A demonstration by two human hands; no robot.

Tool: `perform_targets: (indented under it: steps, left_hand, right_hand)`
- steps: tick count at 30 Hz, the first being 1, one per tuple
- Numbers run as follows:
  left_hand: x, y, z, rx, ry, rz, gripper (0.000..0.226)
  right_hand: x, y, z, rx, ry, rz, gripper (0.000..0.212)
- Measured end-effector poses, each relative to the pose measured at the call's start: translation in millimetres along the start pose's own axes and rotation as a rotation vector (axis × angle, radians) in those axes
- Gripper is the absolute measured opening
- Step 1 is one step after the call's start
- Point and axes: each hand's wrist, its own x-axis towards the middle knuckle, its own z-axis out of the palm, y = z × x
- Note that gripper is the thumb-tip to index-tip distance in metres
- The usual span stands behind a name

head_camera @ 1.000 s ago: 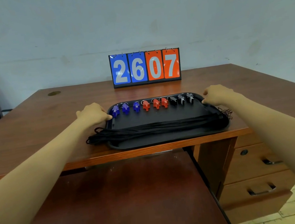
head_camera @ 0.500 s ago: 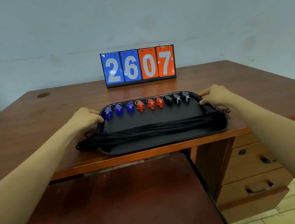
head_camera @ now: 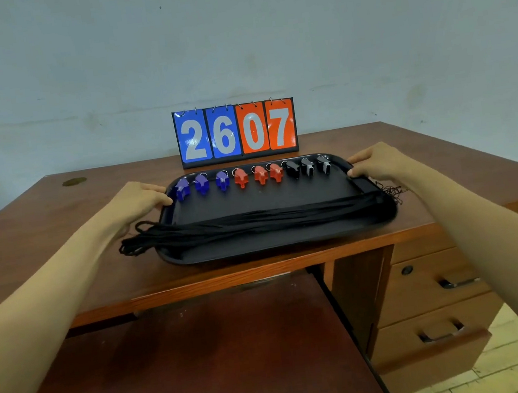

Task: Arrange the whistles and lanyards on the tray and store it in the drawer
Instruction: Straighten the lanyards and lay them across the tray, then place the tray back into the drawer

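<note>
Both hands keep their places at the two short ends of the tray (head_camera: 257,249), and the view has drifted since a second ago, so that the tray's far rim now shows almost against the foot of the scoreboard (head_camera: 236,132). The desk (head_camera: 44,239) is of reddish-brown wood and stands against a pale, scuffed blue-grey wall (head_camera: 231,36); a round brass-coloured cap (head_camera: 74,181) sits near its far left corner. Below its right side are two closed drawers (head_camera: 431,286) with dark pull handles, the upper one with a small round lock, and beside them a strip of pale tiled floor (head_camera: 501,372). A darker brown flat board (head_camera: 190,361) juts out under the desk's front edge, towards the person. The black tray lies close to that front edge. Along its far side stand three blue whistles (head_camera: 201,183), three red whistles (head_camera: 260,176) and three black whistles (head_camera: 308,167) in one row, each with a small ring. The black lanyards (head_camera: 254,223) lie in a bundle across its near half, their loops spilling over the left rim onto the desk and their frayed ends over the right. The left hand (head_camera: 140,199) has its fingers curled onto the left rim, just beside the first blue whistle; the right hand (head_camera: 374,162) has its fingers curled over the right rim near the last black one
</note>
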Motion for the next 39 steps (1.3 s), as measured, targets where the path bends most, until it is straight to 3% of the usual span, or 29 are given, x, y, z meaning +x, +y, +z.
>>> perform_targets:
  steps: [6, 11, 24, 39]
  left_hand:
    - [-46.0, 11.9, -32.5, -0.067, 0.041, 0.088, 0.024]
    - [-94.5, 6.1, -45.8, -0.045, 0.062, 0.118, 0.033]
    - [-185.7, -52.9, -33.9, -0.210, -0.010, 0.003, 0.036]
    - [-224.1, -116.9, -10.5, -0.114, -0.081, -0.057, 0.044]
  right_hand:
    - [-51.0, -14.1, -31.0, 0.113, 0.058, -0.050, 0.033]
    - [-103.4, -16.3, -41.1, 0.158, 0.063, -0.063, 0.036]
    - [-215.2, 24.3, -16.7, 0.092, 0.040, -0.027, 0.034]
    - [-245.9, 59.7, 34.7, 0.050, -0.036, 0.032, 0.038]
